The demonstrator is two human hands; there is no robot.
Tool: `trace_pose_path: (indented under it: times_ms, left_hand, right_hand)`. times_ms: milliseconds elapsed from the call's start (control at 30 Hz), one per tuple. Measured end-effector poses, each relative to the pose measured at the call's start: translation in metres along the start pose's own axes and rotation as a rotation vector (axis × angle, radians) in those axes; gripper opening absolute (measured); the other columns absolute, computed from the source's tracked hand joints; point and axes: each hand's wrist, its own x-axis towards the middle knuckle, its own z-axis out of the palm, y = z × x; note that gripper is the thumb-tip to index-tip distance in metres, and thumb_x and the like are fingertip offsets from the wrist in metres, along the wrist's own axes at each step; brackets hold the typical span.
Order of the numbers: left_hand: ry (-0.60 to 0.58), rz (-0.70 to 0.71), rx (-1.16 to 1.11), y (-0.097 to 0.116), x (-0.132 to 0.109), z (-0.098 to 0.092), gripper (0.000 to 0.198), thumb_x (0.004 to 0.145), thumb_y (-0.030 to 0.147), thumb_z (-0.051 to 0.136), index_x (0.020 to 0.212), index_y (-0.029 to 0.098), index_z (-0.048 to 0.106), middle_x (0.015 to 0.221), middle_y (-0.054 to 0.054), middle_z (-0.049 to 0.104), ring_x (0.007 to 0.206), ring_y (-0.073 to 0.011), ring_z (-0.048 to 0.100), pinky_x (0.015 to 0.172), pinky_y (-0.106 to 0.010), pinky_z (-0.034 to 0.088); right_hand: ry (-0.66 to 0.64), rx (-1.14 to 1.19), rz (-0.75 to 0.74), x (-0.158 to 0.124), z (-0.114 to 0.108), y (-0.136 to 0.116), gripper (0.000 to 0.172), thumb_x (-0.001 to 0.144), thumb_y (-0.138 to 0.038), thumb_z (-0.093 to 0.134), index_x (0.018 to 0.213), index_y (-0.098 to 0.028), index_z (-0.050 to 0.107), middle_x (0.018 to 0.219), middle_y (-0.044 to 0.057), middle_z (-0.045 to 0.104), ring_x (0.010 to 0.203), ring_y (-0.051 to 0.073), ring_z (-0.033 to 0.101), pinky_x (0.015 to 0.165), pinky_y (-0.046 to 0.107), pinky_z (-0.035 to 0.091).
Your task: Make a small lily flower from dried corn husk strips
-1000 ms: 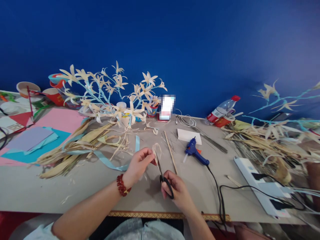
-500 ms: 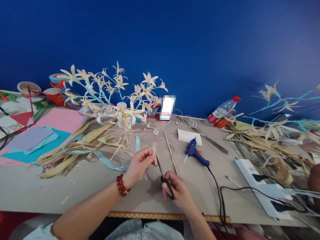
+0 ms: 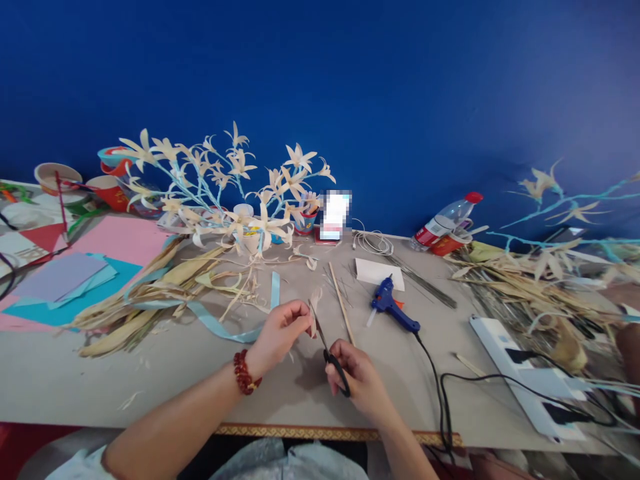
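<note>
Centre of frame, I see a left hand (image 3: 284, 328) nearly closed, thumb and fingertips pinching a thin pale strip (image 3: 317, 297). Right hand (image 3: 356, 373), just below and to the right, curls round the black handles of the scissors (image 3: 339, 375), blades slanting up to the strip; can't tell how far they part. Wooden stick (image 3: 341, 303) close by on the table (image 3: 190, 387); blue glue gun (image 3: 393, 304) right of centre. Dried leaves (image 3: 120, 328) at left, pale flowers (image 3: 241, 164) upper left.
</note>
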Motion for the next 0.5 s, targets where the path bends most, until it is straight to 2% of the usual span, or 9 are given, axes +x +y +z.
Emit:
trace_pose_path:
  times_ms: [500]
  left_hand:
    - [-0.013, -0.008, -0.044, 0.0007, -0.0017, -0.0001, 0.015, 0.08, 0.02, 0.055, 0.064, 0.017, 0.054, 0.065, -0.002, 0.063, 0.064, -0.0142, 0.055, 0.069, -0.027, 0.04]
  right_hand:
    - [-0.029, -0.027, -0.031, 0.0014, -0.0092, 0.0045, 0.043, 0.077, -0.056, 0.067, 0.07, -0.023, 0.04, 0.047, -0.008, 0.047, 0.043, 0.008, 0.039, 0.046, 0.021, 0.029]
